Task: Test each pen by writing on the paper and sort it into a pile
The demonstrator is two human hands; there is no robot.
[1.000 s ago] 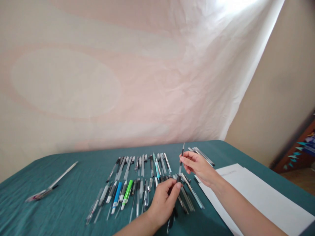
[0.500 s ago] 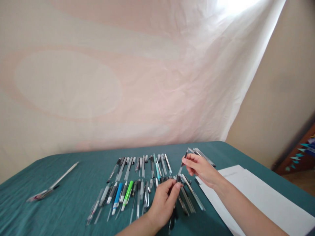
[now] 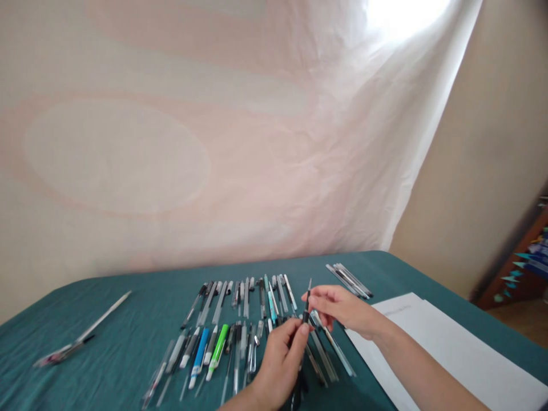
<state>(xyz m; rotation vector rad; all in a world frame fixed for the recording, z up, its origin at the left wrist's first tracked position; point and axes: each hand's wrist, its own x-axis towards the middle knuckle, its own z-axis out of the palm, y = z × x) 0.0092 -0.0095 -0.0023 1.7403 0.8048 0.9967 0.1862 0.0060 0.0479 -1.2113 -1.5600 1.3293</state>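
My left hand (image 3: 279,355) is closed around a dark pen barrel (image 3: 305,317), held upright above the rows of pens. Thumb and fingers of my right hand (image 3: 340,307) pinch the upper end of a pen refill (image 3: 309,285), whose thin tip points up. The refill's lower part is in line with the barrel and seems to sit inside it. Around my hands lie disassembled pens, clear tubes and caps, among them a blue marker (image 3: 199,358) and a green marker (image 3: 217,353). My left hand hides some of the nearer pens.
White paper sheets (image 3: 445,348) lie on the right of the green cloth-covered table (image 3: 115,337). A small bundle of clear tubes (image 3: 350,281) rests behind my right hand. At the far left is a long white stick-like item (image 3: 105,314). A pale curtain (image 3: 257,171) hangs behind.
My right hand has come down and left toward my left hand. The refill has sunk toward the barrel, and its clear section no longer shows between my hands. The view has shifted slightly.
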